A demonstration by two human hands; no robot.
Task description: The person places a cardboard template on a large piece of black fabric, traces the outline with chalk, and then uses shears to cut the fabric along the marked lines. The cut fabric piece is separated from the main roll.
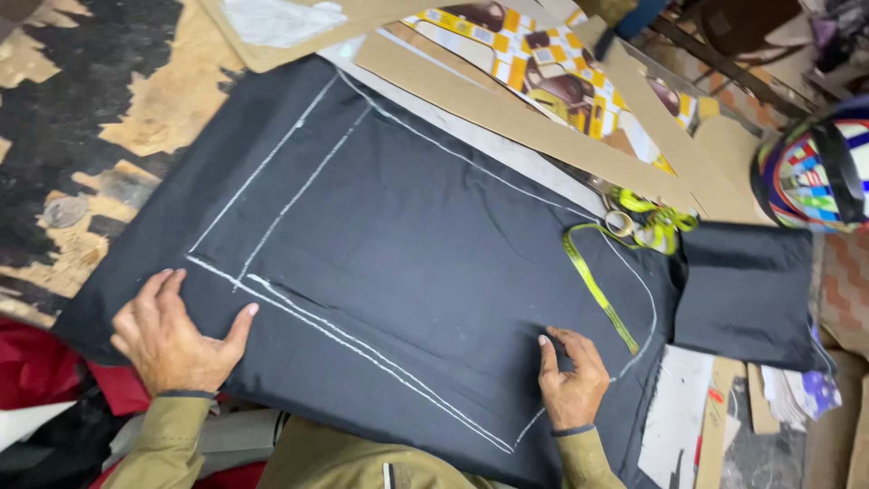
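Observation:
A large piece of black cloth (407,235) lies spread on a worn wooden table, marked with white chalk lines (362,349). My left hand (172,335) rests flat on the cloth's near left part, fingers spread beside a chalk corner. My right hand (570,376) presses on the cloth at the near right, fingers curled; whether it pinches a bit of chalk is unclear. A yellow-green measuring tape (602,294) lies on the cloth just right of that hand.
Brown cardboard pattern pieces (507,118) and a checkered printed sheet (543,63) lie at the far side. Scissors (620,217) sit by the tape. A folded black cloth (747,290) lies at right, a colourful round object (815,172) beyond it. Red fabric (36,367) hangs at near left.

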